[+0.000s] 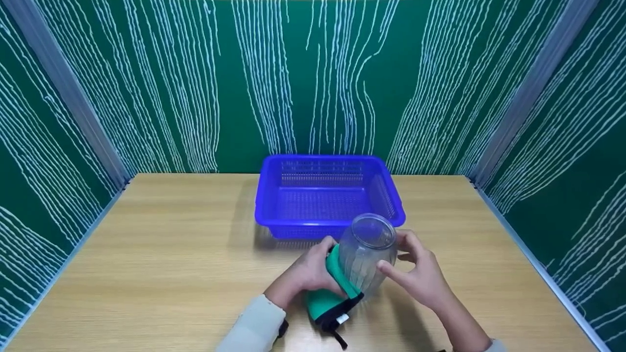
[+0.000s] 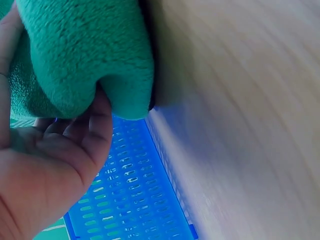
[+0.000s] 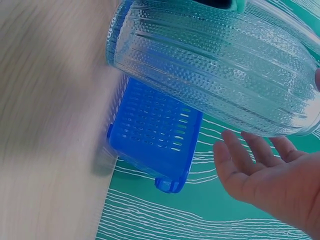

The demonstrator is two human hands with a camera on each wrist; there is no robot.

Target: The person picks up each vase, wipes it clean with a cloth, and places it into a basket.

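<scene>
A clear ribbed glass jar point(image 1: 368, 252) stands tilted between the two hands, one round end facing up. My left hand point(image 1: 313, 266) grips a green cloth point(image 1: 325, 304) with black edging, which lies against the jar's left side. In the left wrist view, the fingers point(image 2: 100, 122) curl into the plush folds, and the jar is out of sight. On the jar's other side, my right hand point(image 1: 423, 276) has its thumb over the glass and its fingers along the far edge. The right wrist view shows the jar's dimpled wall point(image 3: 215, 65) above loosely bent fingers point(image 3: 257, 152).
Just beyond the hands, a blue plastic basket point(image 1: 320, 222) with slotted walls sits at the back of the wooden table point(image 1: 186, 264). Green panels point(image 1: 313, 132) with white wavy lines enclose the table at the back and both sides.
</scene>
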